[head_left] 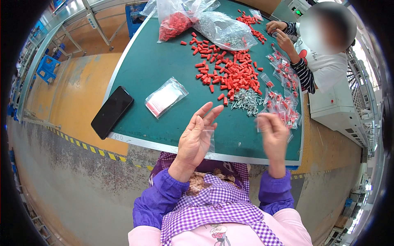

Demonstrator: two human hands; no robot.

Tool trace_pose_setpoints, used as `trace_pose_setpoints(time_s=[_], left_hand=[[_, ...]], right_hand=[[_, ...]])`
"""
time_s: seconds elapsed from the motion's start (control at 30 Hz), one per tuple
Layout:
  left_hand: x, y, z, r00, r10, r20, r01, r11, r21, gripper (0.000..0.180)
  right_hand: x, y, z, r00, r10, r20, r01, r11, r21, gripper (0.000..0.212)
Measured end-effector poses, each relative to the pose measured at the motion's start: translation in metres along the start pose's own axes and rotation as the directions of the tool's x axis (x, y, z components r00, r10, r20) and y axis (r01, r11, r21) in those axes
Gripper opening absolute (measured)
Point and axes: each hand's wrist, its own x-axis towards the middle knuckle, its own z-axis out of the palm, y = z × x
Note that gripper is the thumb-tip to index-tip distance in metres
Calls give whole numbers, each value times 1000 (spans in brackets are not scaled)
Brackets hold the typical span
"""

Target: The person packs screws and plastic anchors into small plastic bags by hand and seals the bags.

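Over the near edge of the green table, my left hand (193, 141) has a small clear zip bag (211, 141) in its grip, partly hidden by the palm. Its thumb points up and its fingers reach toward the red caps. My right hand (274, 133) is a little blurred, fingertips drawn together beside the filled bags. What lies between those fingertips cannot be made out. Ahead of both hands are a heap of red plastic caps (236, 74) and a small pile of silver screws (247, 101). Small bags with red caps inside (283, 107) lie along the right side.
A stack of flat clear bags (164, 98) and a black phone (112, 111) lie on the left of the green table (143, 65). Large bags of red caps (176, 26) and of screws (227, 35) stand at the back. Across the right edge, a co-worker's hands (279, 33) handle something small.
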Motion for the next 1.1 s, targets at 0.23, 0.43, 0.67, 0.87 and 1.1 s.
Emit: trace_pose_setpoints(time_s=[0.23, 0.43, 0.67, 0.87, 1.1], left_hand=[[-6, -3, 1, 1000, 21, -10, -19, 988, 154, 41], [-16, -2, -15, 991, -47, -127, 85, 946, 313, 22], [-16, -4, -22, 991, 43, -130, 28, 866, 499, 17], [-17, -8, -26, 959, 228, -165, -72, 764, 641, 8], [-22, 10, -16, 961, 14, -275, 162, 778, 607, 11]], right_hand=[[-26, 1, 81, 839, 82, 538, -431, 705, 564, 14], [-19, -11, 68, 876, 40, 480, -213, 926, 311, 13], [-11, 2, 59, 890, 33, 454, -183, 939, 292, 13], [38, 35, 32, 898, -364, 247, 431, 841, -327, 14], [71, 34, 34, 672, -486, 558, 735, 527, -427, 19]])
